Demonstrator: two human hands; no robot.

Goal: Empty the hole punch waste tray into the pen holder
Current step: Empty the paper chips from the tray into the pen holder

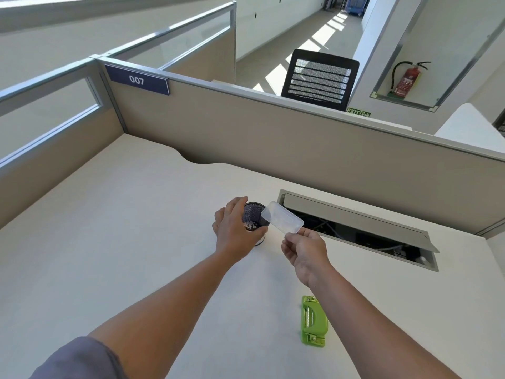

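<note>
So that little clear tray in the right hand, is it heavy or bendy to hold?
Probably very light: the right hand holds the clear tray by one end with just its fingertips, the rest jutting out over the pen holder. It looks fairly stiff, since it stays straight without sagging. Its smooth plastic may be a bit slippery.

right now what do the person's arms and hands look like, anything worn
Both hands are bare: no gloves, rings or watch show on the left hand or right hand. Both forearms are uncovered. A grey-blue short sleeve covers the left upper arm; the right arm's sleeve is out of view.
</note>
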